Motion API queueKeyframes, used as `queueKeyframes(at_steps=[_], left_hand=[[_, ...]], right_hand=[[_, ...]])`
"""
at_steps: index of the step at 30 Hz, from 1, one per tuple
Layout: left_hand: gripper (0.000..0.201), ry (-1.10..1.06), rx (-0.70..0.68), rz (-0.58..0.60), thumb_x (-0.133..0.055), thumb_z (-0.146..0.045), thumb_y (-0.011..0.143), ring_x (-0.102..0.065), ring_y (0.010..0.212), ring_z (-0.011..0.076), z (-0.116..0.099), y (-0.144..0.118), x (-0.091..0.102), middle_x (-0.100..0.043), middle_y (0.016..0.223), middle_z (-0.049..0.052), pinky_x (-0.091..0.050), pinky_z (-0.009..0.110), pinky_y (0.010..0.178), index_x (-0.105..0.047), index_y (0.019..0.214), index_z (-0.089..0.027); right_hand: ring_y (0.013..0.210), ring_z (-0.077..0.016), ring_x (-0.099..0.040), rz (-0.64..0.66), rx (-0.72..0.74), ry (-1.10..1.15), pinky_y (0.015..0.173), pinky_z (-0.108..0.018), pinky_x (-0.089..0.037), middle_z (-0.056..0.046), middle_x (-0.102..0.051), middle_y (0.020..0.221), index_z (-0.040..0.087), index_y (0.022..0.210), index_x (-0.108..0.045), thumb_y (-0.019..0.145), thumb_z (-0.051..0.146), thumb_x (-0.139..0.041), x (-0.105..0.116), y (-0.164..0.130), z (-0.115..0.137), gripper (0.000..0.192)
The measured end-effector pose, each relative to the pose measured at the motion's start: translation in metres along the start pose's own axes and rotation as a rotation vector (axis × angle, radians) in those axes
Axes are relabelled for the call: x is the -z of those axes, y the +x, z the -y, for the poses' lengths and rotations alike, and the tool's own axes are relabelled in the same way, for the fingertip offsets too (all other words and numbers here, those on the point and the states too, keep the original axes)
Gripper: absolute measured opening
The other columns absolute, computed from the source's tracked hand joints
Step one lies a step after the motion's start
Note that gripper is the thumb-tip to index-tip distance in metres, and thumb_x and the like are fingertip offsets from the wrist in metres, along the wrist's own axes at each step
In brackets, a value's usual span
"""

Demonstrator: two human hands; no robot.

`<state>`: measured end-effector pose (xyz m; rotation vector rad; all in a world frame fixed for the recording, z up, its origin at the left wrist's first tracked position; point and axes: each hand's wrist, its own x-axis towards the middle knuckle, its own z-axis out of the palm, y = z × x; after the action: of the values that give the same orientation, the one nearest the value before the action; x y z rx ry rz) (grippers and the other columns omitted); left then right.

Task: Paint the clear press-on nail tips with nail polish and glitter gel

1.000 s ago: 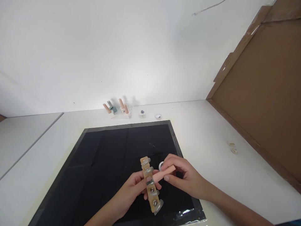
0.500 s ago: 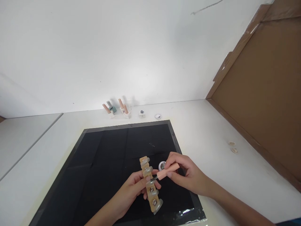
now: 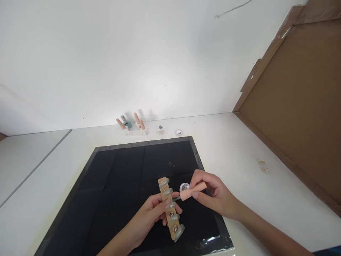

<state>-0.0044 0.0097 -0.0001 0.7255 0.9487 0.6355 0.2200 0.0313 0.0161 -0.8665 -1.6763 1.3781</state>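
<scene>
My left hand (image 3: pixel 149 217) grips a tan wooden strip (image 3: pixel 169 209) that carries several clear false nail tips on metal fasteners. I hold the strip just above the black mat (image 3: pixel 119 185), and it runs from near to far. My right hand (image 3: pixel 213 195) pinches a peach-coloured nail polish brush cap (image 3: pixel 193 190). Its brush tip rests on a nail tip in the middle of the strip. A small round open jar (image 3: pixel 184 186) sits on the mat right behind the brush.
Several polish bottles (image 3: pixel 131 124) and two small jars (image 3: pixel 170 130) line the wall at the back of the white table (image 3: pixel 239 156). A brown cardboard panel (image 3: pixel 298 106) leans at the right. Two small round discs (image 3: pixel 263 166) lie near it.
My right hand has slid the brush cap back to the right, so the brush tip now shows against the middle nail tip. The left hand keeps the strip almost still.
</scene>
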Motion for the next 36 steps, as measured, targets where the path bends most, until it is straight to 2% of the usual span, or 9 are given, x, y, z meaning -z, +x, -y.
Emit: queueKeyframes(at_steps=[4, 10, 15, 21, 27, 36], left_hand=[[0.055, 0.019, 0.002, -0.007, -0.079, -0.053, 0.069, -0.056, 0.065, 0.0143, -0.0009, 0.0008, -0.0012, -0.074, 0.081, 0.010, -0.036, 0.024, 0.055, -0.075, 0.107, -0.013], [0.058, 0.029, 0.008, -0.019, -0.080, -0.055, 0.066, -0.053, 0.061, 0.0128, -0.0028, 0.0016, -0.0045, -0.074, 0.078, 0.009, -0.035, 0.023, 0.054, -0.075, 0.105, -0.012], [0.060, 0.008, 0.014, -0.028, -0.082, -0.056, 0.063, -0.055, 0.062, 0.0134, -0.0023, 0.0014, -0.0046, -0.074, 0.078, 0.009, -0.036, 0.023, 0.054, -0.076, 0.103, -0.012], [0.055, 0.030, 0.003, -0.009, -0.078, -0.054, 0.071, -0.056, 0.065, 0.0145, -0.0010, 0.0014, -0.0016, -0.074, 0.081, 0.009, -0.036, 0.024, 0.056, -0.074, 0.107, -0.013], [0.050, 0.027, 0.004, -0.013, -0.079, -0.049, 0.071, -0.056, 0.063, 0.0144, -0.0005, 0.0014, -0.0007, -0.075, 0.081, 0.010, -0.036, 0.024, 0.055, -0.074, 0.106, -0.013], [0.051, 0.023, 0.006, -0.023, -0.080, -0.050, 0.070, -0.052, 0.058, 0.0109, -0.0042, -0.0003, -0.0042, -0.075, 0.080, 0.008, -0.036, 0.023, 0.055, -0.074, 0.106, -0.013]], right_hand=[[0.063, -0.0120, -0.047, 0.045, 0.039, -0.002, 0.054, -0.025, -0.036, -0.001, -0.054, 0.081, 0.022, 0.092, -0.065, 0.089, 0.028, -0.063, -0.0027, 0.0003, 0.0005, 0.007], [0.069, -0.0137, -0.054, 0.056, 0.085, -0.032, 0.057, -0.026, -0.040, -0.002, -0.058, 0.082, 0.023, 0.095, -0.068, 0.087, 0.019, -0.064, -0.0056, 0.0000, -0.0016, 0.010], [0.065, -0.0123, -0.051, 0.051, 0.114, -0.068, 0.054, -0.024, -0.039, -0.001, -0.055, 0.079, 0.022, 0.091, -0.067, 0.084, 0.014, -0.063, -0.0050, 0.0003, -0.0028, 0.011], [0.059, -0.0101, -0.047, 0.037, 0.096, -0.073, 0.051, -0.023, -0.038, 0.000, -0.052, 0.077, 0.021, 0.085, -0.064, 0.080, 0.007, -0.059, -0.0045, 0.0007, 0.0029, 0.015], [0.059, -0.0105, -0.046, 0.013, 0.110, -0.062, 0.050, -0.022, -0.035, 0.001, -0.052, 0.075, 0.022, 0.081, -0.060, 0.077, 0.002, -0.056, -0.0034, 0.0020, 0.0054, 0.021], [0.062, -0.0117, -0.047, 0.014, 0.123, -0.011, 0.054, -0.024, -0.038, 0.000, -0.052, 0.079, 0.024, 0.090, -0.062, 0.087, 0.014, -0.060, -0.0005, -0.0003, 0.0012, 0.010]])
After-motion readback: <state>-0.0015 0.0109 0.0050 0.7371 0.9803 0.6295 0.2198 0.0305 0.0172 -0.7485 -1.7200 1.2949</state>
